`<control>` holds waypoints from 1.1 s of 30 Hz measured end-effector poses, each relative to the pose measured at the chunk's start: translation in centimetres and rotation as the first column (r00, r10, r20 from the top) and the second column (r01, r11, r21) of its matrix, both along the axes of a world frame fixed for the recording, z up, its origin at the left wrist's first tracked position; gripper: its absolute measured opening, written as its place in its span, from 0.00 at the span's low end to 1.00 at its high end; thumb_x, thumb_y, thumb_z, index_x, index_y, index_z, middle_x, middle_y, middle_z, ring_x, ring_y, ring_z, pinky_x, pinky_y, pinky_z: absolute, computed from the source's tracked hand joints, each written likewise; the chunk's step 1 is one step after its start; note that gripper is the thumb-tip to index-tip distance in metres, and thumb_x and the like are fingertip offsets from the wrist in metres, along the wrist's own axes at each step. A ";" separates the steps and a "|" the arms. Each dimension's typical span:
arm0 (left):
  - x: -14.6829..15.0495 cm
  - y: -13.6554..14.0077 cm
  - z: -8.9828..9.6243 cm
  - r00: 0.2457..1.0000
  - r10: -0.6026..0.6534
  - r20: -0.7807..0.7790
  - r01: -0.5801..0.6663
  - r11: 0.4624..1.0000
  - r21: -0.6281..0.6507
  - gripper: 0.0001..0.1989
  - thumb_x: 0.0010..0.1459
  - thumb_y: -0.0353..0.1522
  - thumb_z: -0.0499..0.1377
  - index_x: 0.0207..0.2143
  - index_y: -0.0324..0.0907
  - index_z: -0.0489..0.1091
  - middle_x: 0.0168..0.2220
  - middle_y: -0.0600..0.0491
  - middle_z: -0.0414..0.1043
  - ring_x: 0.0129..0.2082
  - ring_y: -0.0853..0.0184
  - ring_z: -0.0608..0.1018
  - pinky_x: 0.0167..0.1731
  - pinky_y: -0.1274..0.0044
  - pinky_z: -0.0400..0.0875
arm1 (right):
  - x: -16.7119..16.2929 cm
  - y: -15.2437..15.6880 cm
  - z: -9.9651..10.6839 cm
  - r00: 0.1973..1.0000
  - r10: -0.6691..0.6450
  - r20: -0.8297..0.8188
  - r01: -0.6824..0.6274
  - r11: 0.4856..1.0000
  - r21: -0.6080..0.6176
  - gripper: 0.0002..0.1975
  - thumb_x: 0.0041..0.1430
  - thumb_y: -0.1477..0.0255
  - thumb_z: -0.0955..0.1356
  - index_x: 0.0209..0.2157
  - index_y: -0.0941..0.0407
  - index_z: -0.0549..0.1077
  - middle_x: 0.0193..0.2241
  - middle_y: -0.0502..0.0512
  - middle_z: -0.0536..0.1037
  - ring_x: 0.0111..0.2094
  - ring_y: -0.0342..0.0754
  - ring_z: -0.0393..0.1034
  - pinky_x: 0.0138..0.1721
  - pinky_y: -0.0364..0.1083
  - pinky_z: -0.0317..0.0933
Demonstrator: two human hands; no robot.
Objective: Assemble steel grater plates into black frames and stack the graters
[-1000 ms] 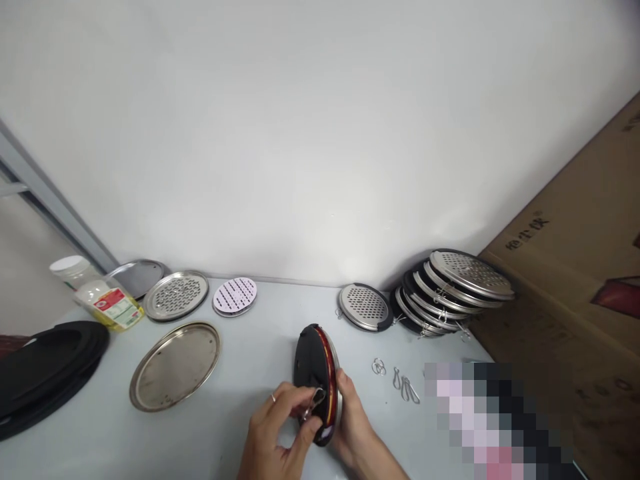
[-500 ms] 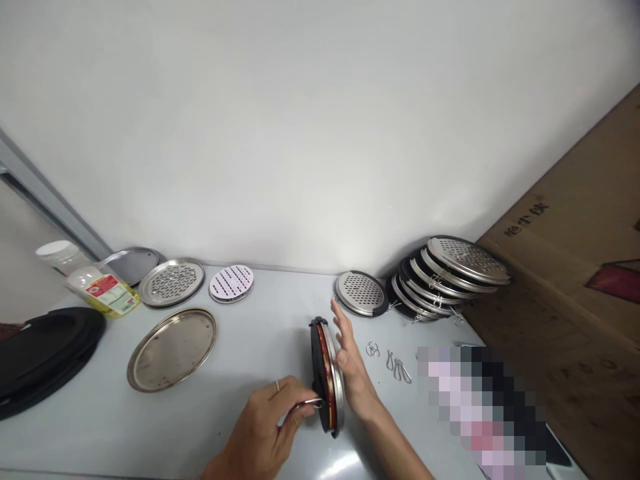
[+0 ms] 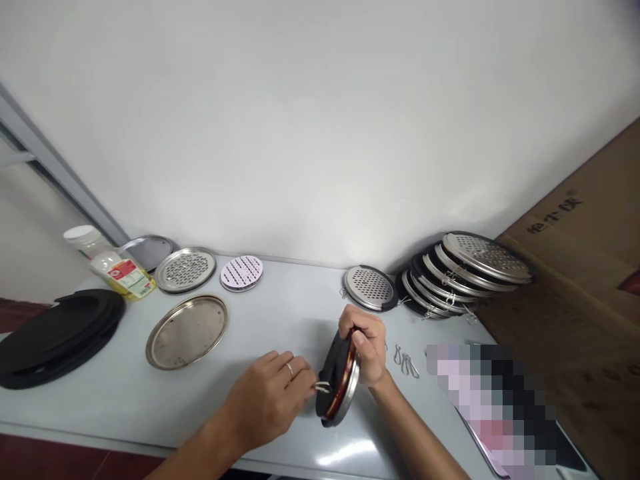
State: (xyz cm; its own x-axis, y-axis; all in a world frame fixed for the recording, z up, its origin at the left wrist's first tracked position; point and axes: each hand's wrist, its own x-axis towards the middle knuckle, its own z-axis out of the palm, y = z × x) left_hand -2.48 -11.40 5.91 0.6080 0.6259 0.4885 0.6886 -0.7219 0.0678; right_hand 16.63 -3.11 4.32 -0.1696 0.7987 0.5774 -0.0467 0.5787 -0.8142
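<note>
In the head view, my right hand point(image 3: 365, 343) grips the upper edge of a round grater stack point(image 3: 336, 380), with the thumb pressed on its rim. The stack has a black face, a reddish-brown layer and a silver metal layer, and stands tilted on edge above the table. My left hand point(image 3: 273, 393) is closed in a pinch on a small metal ring point(image 3: 323, 386) against the stack's black face. Whether the ring passes through the black part cannot be told. Several metal carabiners point(image 3: 406, 363) lie right of my right hand.
Assembled round graters point(image 3: 480, 257) are stacked at the right by a cardboard box point(image 3: 575, 300); a single grater point(image 3: 371, 288) lies beside them. Leftward are loose grater discs point(image 3: 186, 270), a metal plate point(image 3: 190, 333), black discs point(image 3: 55, 333) and an oil bottle point(image 3: 123, 273).
My right hand has gone from an open palm against the metal side to gripping the top edge. The grater stack has tilted. My left hand keeps its pinch on the ring. The view has shifted.
</note>
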 end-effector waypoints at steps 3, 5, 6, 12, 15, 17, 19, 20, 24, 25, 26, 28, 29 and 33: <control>0.4 0.1 -0.2 0.998 -0.022 -0.065 0.024 0.999 0.034 0.11 0.64 0.26 0.46 0.30 0.43 0.63 0.27 0.52 0.69 0.26 0.63 0.70 0.27 0.72 0.63 | -0.2 -0.9 -0.1 0.998 -0.048 -0.039 0.047 0.999 -0.029 0.23 0.62 0.56 0.61 0.18 0.54 0.64 0.17 0.48 0.61 0.21 0.46 0.54 0.25 0.47 0.47; 0.8 0.2 -0.4 0.997 -0.057 -0.045 0.058 0.998 0.023 0.11 0.63 0.27 0.44 0.29 0.43 0.61 0.26 0.52 0.68 0.26 0.63 0.69 0.26 0.71 0.63 | -0.3 -1.4 0.0 0.996 -0.065 -0.055 0.062 0.997 -0.050 0.23 0.61 0.55 0.60 0.17 0.54 0.64 0.16 0.49 0.62 0.20 0.46 0.55 0.25 0.47 0.47; 1.0 0.3 -0.5 0.997 -0.081 -0.020 0.081 0.997 0.006 0.11 0.63 0.28 0.44 0.29 0.44 0.61 0.26 0.52 0.67 0.25 0.64 0.69 0.26 0.72 0.63 | -0.4 -1.6 0.0 0.995 -0.073 -0.063 0.069 0.996 -0.061 0.23 0.61 0.55 0.60 0.17 0.54 0.64 0.16 0.49 0.62 0.19 0.46 0.55 0.24 0.47 0.47; 1.9 0.4 -1.0 0.991 -0.091 0.102 0.093 0.996 -0.014 0.13 0.63 0.28 0.43 0.26 0.45 0.58 0.22 0.55 0.64 0.21 0.66 0.66 0.23 0.73 0.60 | -0.1 -2.1 -0.3 0.986 -0.134 -0.099 0.123 0.986 -0.110 0.22 0.60 0.57 0.60 0.16 0.53 0.63 0.15 0.49 0.61 0.19 0.46 0.55 0.23 0.47 0.47; 2.0 0.4 -1.4 0.993 -0.051 0.109 0.052 0.999 -0.011 0.12 0.62 0.27 0.44 0.26 0.45 0.58 0.21 0.55 0.63 0.21 0.66 0.66 0.23 0.73 0.59 | 0.0 -2.2 -0.4 0.980 -0.173 -0.102 0.160 0.980 -0.120 0.22 0.60 0.58 0.60 0.16 0.53 0.62 0.15 0.48 0.60 0.19 0.46 0.55 0.22 0.47 0.47; 2.1 0.3 -1.5 0.993 -0.027 0.113 0.030 0.999 -0.023 0.12 0.62 0.26 0.44 0.26 0.45 0.58 0.21 0.55 0.63 0.21 0.66 0.66 0.23 0.73 0.58 | 0.1 -2.3 -0.5 0.975 -0.197 -0.097 0.185 0.975 -0.119 0.22 0.61 0.58 0.60 0.16 0.53 0.62 0.15 0.48 0.59 0.19 0.46 0.54 0.22 0.46 0.47; 2.2 0.2 -1.4 0.993 -0.003 0.114 0.009 0.999 -0.053 0.12 0.62 0.26 0.44 0.26 0.45 0.58 0.20 0.56 0.63 0.20 0.66 0.66 0.22 0.74 0.58 | 0.3 -2.3 -0.5 0.973 -0.213 -0.089 0.203 0.973 -0.109 0.22 0.61 0.58 0.60 0.16 0.53 0.61 0.15 0.48 0.59 0.19 0.46 0.54 0.22 0.46 0.47; 2.3 0.2 -1.2 0.994 0.008 0.110 0.001 0.997 -0.075 0.13 0.62 0.25 0.44 0.26 0.45 0.57 0.20 0.56 0.63 0.20 0.67 0.67 0.22 0.74 0.58 | 0.3 -2.3 -0.5 0.973 -0.218 -0.082 0.209 0.973 -0.101 0.22 0.60 0.57 0.60 0.16 0.53 0.61 0.15 0.48 0.59 0.19 0.46 0.54 0.22 0.46 0.47; 2.6 -0.3 0.2 0.997 0.037 0.073 -0.023 0.982 -0.186 0.13 0.62 0.25 0.47 0.25 0.45 0.58 0.18 0.58 0.65 0.17 0.69 0.67 0.20 0.75 0.58 | 0.5 -2.4 -0.4 0.972 -0.232 -0.046 0.229 0.972 -0.062 0.23 0.61 0.58 0.62 0.16 0.53 0.62 0.15 0.48 0.59 0.19 0.46 0.55 0.22 0.46 0.46; 2.6 -0.5 0.7 0.998 0.042 0.056 -0.028 0.972 -0.234 0.12 0.61 0.26 0.48 0.24 0.45 0.59 0.18 0.59 0.66 0.16 0.69 0.67 0.19 0.76 0.57 | 0.5 -2.5 -0.3 0.970 -0.240 -0.041 0.238 0.970 -0.048 0.23 0.62 0.58 0.61 0.16 0.53 0.62 0.15 0.48 0.59 0.19 0.46 0.55 0.22 0.47 0.46; 2.6 -0.6 1.1 0.998 0.048 0.039 -0.034 0.957 -0.287 0.12 0.60 0.26 0.49 0.24 0.45 0.59 0.18 0.59 0.67 0.16 0.69 0.68 0.19 0.76 0.56 | 0.6 -2.6 -0.3 0.967 -0.250 -0.039 0.249 0.968 -0.035 0.24 0.62 0.58 0.61 0.16 0.53 0.62 0.15 0.48 0.59 0.19 0.46 0.55 0.22 0.47 0.46; 2.6 -0.9 1.8 0.998 0.064 0.019 -0.052 0.924 -0.379 0.11 0.59 0.25 0.50 0.24 0.45 0.60 0.19 0.59 0.68 0.16 0.69 0.68 0.19 0.76 0.54 | 0.6 -3.0 -0.1 0.959 -0.281 -0.041 0.281 0.960 -0.003 0.24 0.63 0.57 0.61 0.16 0.53 0.62 0.15 0.48 0.59 0.19 0.46 0.54 0.23 0.47 0.45; 2.6 -1.0 2.1 0.997 0.075 0.018 -0.062 0.913 -0.403 0.11 0.58 0.25 0.50 0.24 0.45 0.60 0.18 0.59 0.69 0.16 0.69 0.68 0.18 0.75 0.53 | 0.5 -3.1 0.0 0.953 -0.300 -0.043 0.301 0.954 0.014 0.24 0.64 0.57 0.61 0.17 0.53 0.62 0.16 0.48 0.59 0.19 0.46 0.54 0.23 0.47 0.44; 3.2 -1.3 2.3 0.988 0.147 0.038 -0.120 0.910 -0.397 0.13 0.58 0.25 0.50 0.22 0.45 0.60 0.16 0.59 0.67 0.13 0.68 0.66 0.17 0.75 0.49 | 0.6 -3.6 0.2 0.924 -0.379 -0.050 0.382 0.921 0.078 0.23 0.64 0.57 0.62 0.18 0.53 0.64 0.17 0.48 0.59 0.20 0.47 0.54 0.26 0.48 0.45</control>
